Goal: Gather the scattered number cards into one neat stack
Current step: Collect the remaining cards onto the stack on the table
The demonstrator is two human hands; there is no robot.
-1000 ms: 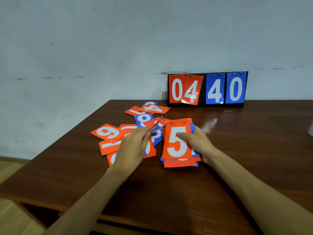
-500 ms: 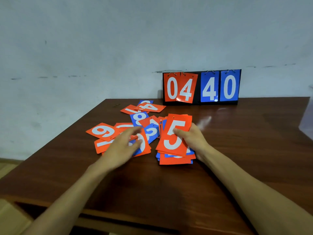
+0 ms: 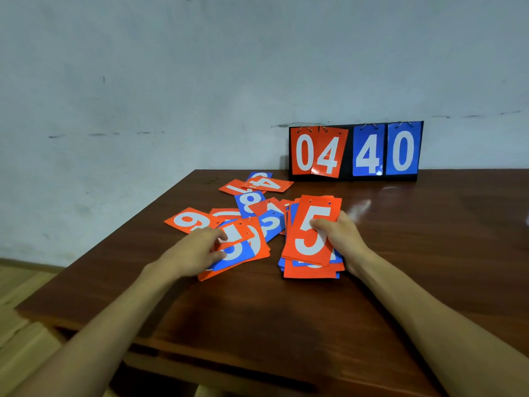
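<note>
Dark wooden table (image 3: 400, 267) meets a pale wall, with a flip scoreboard (image 3: 355, 151) at its far edge (it reads 04 and 40). On it the right hand (image 3: 343, 239) grips the gathered stack (image 3: 312, 233), thumb laid across the orange 5 on top. Just to its left, the left hand (image 3: 194, 250) pinches a few overlapping cards (image 3: 246, 247), orange and blue. More loose cards (image 3: 189, 220) lie scattered beyond, toward the scoreboard.

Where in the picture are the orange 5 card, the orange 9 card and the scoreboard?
orange 5 card (image 3: 320, 204), head view, on the orange upper part, just below the holes.
orange 9 card (image 3: 187, 220), head view, on the white digit.
scoreboard (image 3: 367, 153), head view, on its blue 4 panel.
</note>
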